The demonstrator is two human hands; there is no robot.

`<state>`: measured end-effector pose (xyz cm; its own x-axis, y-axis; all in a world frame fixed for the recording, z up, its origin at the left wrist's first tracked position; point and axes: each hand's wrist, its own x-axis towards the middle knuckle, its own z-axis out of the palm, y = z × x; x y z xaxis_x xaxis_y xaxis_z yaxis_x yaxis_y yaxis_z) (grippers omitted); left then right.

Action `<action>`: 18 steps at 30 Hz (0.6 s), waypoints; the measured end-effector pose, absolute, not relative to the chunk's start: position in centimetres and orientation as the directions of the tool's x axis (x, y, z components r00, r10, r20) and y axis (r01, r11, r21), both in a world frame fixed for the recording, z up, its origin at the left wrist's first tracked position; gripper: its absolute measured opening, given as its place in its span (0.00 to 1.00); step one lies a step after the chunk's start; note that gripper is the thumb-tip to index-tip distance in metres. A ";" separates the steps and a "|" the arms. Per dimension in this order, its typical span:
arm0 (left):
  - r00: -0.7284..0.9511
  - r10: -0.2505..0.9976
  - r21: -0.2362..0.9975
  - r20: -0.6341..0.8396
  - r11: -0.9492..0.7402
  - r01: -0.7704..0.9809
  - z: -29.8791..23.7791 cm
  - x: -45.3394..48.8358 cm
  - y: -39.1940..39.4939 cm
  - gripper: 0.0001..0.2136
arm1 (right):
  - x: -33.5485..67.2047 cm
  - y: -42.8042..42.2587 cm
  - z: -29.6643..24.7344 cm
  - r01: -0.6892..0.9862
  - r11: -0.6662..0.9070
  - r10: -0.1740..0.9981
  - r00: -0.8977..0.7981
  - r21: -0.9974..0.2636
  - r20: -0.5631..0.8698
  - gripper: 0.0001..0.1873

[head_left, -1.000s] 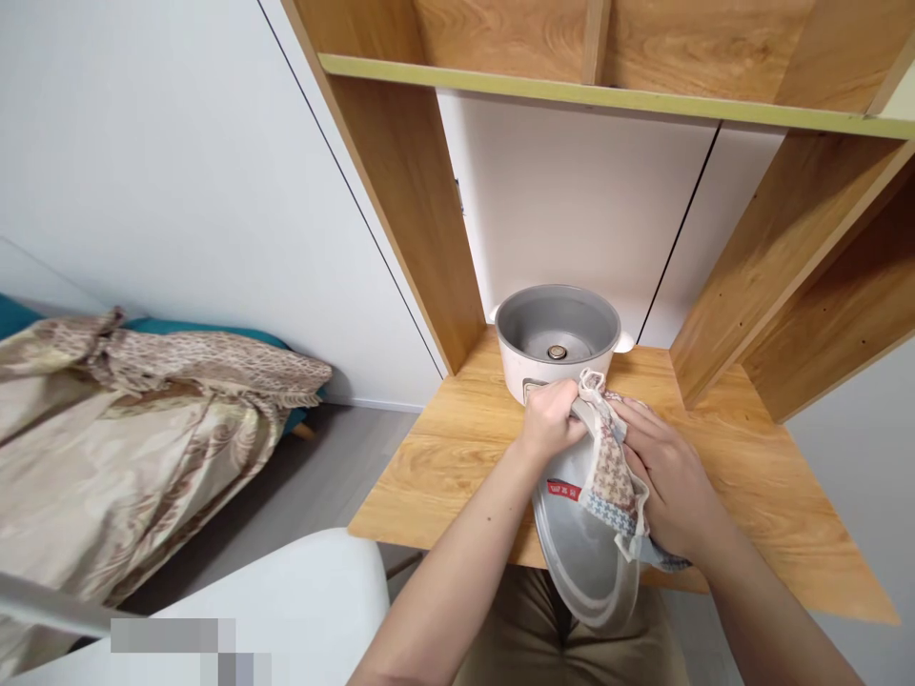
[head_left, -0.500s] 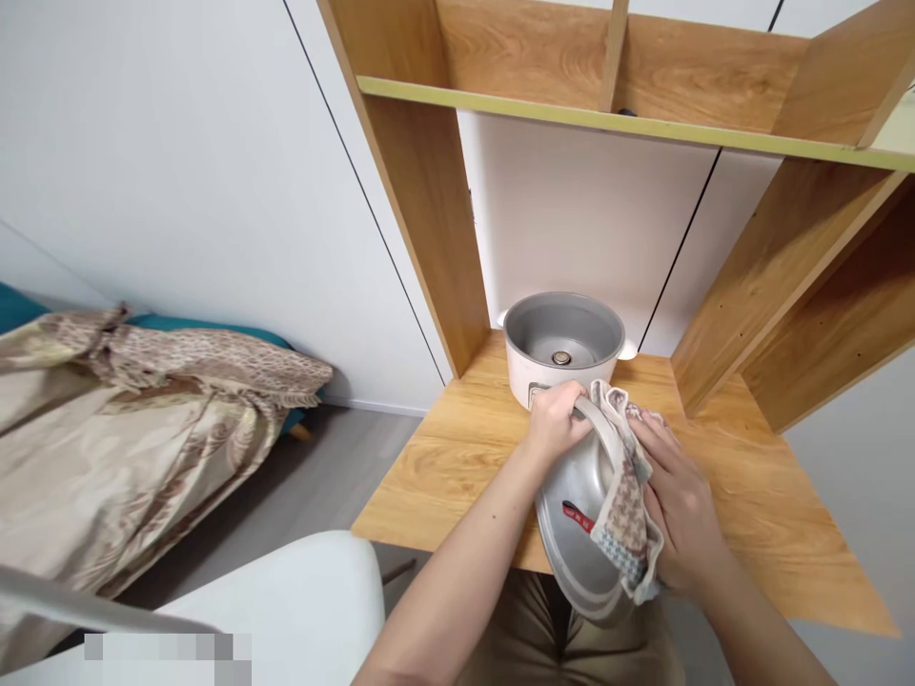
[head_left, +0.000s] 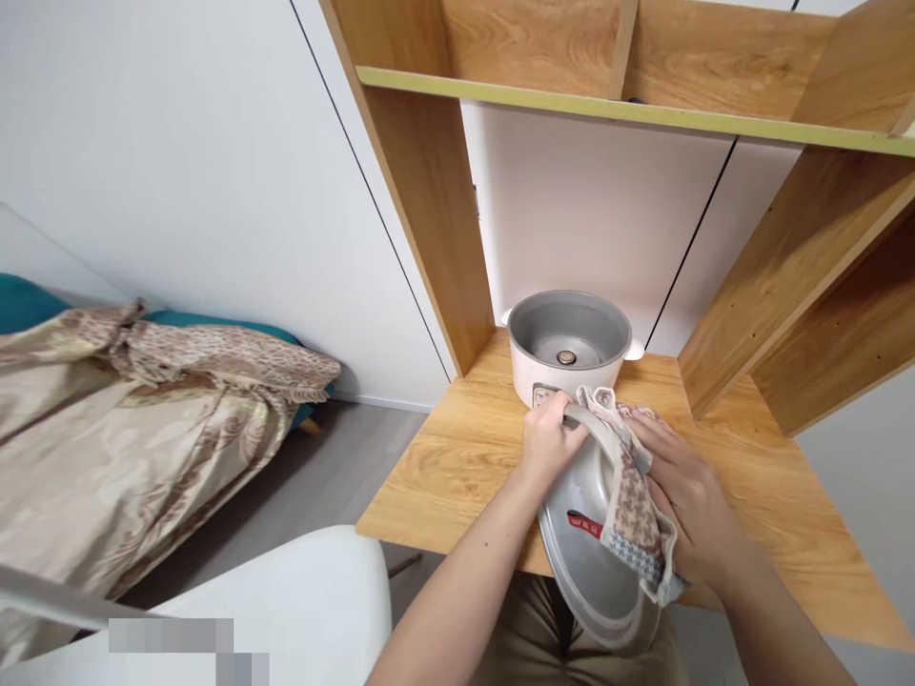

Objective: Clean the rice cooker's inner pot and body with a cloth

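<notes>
My left hand (head_left: 552,440) grips the rim of a silver-grey metal inner pot (head_left: 582,562), which is tilted on its side over the table's front edge. A patterned cloth (head_left: 636,505) with beige, brown and blue checks lies bunched over the pot's right side. Against this cloth my right hand (head_left: 686,505) presses, its fingers curled over it and partly hidden. A red tag (head_left: 585,524) with white marks shows at the cloth's edge. Just beyond my hands, a pale pink rice cooker body (head_left: 525,376) stands upright without a lid, its grey inside and round central button visible.
The wooden tabletop (head_left: 429,467) carries the cooker. Wooden side panels (head_left: 447,229) and a shelf with a yellow-green edge (head_left: 572,107) rise around it. To the left are a white chair (head_left: 315,591) and a bed with a patterned cover (head_left: 157,448).
The pot has tipped slightly and its lower end sits lower. My right hand and the cloth have moved a little down and right. My left hand keeps its hold on the rim.
</notes>
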<state>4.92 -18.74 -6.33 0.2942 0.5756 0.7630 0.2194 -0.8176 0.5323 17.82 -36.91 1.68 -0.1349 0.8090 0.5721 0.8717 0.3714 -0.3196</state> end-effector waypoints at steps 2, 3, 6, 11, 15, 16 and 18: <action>0.288 0.579 0.534 0.763 -0.815 0.224 -6.4 4.9 -18.6 0.08 | 18.0 -37.7 0.5 0.888 0.376 0.765 -0.136 -0.265 0.629 0.34; 0.283 0.573 0.529 0.769 -0.819 0.222 -6.4 5.0 -18.6 0.08 | 18.0 -38.0 0.1 0.890 0.384 0.747 -0.142 -0.247 0.650 0.35; 0.273 0.560 0.519 0.782 -0.828 0.212 -6.5 5.0 -18.6 0.08 | 18.1 -38.3 -0.2 0.892 0.380 0.750 -0.144 -0.243 0.646 0.34; 0.289 0.583 0.541 0.759 -0.812 0.218 -6.6 5.0 -19.0 0.09 | 18.1 -36.4 2.1 0.877 0.285 0.864 -0.061 -0.387 0.499 0.28; 0.306 0.617 0.575 0.725 -0.787 0.223 -6.6 5.1 -19.2 0.09 | 18.1 -35.6 3.0 0.859 0.286 0.880 -0.061 -0.424 0.470 0.27; 0.309 0.626 0.584 0.716 -0.780 0.227 -6.6 5.1 -19.1 0.09 | 18.0 -35.7 2.9 0.860 0.308 0.866 -0.075 -0.407 0.495 0.28; 0.316 0.645 0.601 0.696 -0.764 0.235 -6.7 5.2 -18.9 0.09 | 18.0 -36.4 2.0 0.871 0.335 0.828 -0.090 -0.360 0.553 0.30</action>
<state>5.21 -18.89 -6.70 0.3164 0.6451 0.6955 0.2352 -0.7636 0.6013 17.97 -36.39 2.03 -0.0900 0.8282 0.5532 0.8706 0.3352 -0.3602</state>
